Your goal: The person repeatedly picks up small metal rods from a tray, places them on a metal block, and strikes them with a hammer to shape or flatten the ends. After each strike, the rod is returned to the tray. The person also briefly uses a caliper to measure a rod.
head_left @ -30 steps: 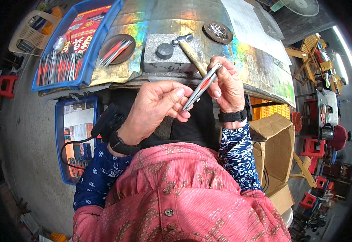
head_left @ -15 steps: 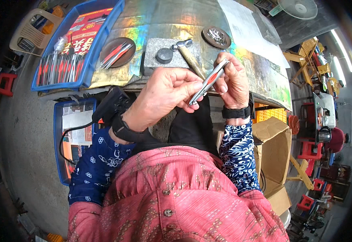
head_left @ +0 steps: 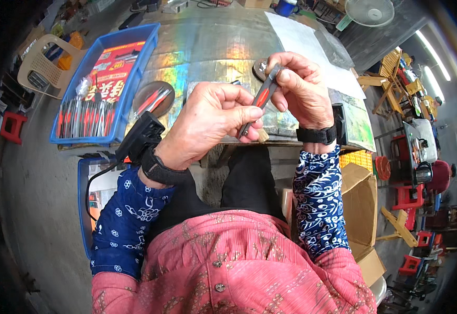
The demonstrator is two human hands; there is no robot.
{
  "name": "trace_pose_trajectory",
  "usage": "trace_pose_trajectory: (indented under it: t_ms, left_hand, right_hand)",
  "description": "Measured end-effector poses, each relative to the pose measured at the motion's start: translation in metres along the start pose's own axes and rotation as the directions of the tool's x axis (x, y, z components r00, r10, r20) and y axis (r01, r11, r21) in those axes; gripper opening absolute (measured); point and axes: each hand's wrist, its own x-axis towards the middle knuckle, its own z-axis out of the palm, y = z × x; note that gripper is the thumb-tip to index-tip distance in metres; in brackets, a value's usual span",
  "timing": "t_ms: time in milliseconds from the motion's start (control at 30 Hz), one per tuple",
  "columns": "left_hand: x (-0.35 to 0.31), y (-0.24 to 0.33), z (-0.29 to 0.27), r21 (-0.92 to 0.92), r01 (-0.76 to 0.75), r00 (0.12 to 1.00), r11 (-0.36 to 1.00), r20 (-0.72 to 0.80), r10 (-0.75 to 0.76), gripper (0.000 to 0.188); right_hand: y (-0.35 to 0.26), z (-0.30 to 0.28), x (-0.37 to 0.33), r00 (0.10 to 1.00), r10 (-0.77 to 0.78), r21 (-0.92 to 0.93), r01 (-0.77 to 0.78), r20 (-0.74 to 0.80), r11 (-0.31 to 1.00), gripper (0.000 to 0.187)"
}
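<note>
Between my hands I hold a slim grey metal tool with a red middle (head_left: 262,97), somewhat like tweezers; it slants up to the right. My left hand (head_left: 210,115) pinches its lower end between thumb and fingers. At the upper end, my right hand (head_left: 307,89) grips it with thumb and forefinger. Behind my hands a hammer (head_left: 262,136) is largely covered, with just its handle end and a bit of its head showing. On the left, a round brown dish (head_left: 163,108) bears several similar slim tools. Another dark dish (head_left: 259,68) is partly hidden by my right hand.
At the table's left stands a blue tray (head_left: 90,140) with a row of similar tools (head_left: 84,119) and a red printed card (head_left: 116,73). White sheets (head_left: 304,42) lie far right. Below the table are a cardboard box (head_left: 362,209) and another blue tray (head_left: 84,209).
The tool has turned, so its broad face with the red middle shows. My right hand has shifted slightly up and right. The view has tilted, and my hands now cover the stone block and most of the hammer.
</note>
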Motion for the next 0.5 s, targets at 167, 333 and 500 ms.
trace_pose_trajectory:
  t_ms: [167, 333, 500]
  left_hand:
    - [0.013, 0.019, 0.001, 0.069, -0.074, 0.997, 0.995, -0.016, 0.076, 0.018]
    - [0.022, 0.032, 0.004, 0.101, -0.137, 0.989, 0.985, -0.037, 0.141, 0.017]
    - [0.031, 0.042, 0.004, 0.119, -0.178, 0.982, 0.977, -0.045, 0.184, 0.015]
  right_hand:
    - [-0.018, -0.001, 0.021, 0.998, -0.052, -0.030, 0.053, 0.044, 0.998, 0.019]
    - [-0.032, 0.002, 0.032, 0.998, -0.066, -0.104, 0.066, 0.004, 0.992, 0.019]
    - [-0.040, 0.005, 0.041, 0.995, -0.102, -0.146, 0.102, 0.003, 0.984, 0.019]
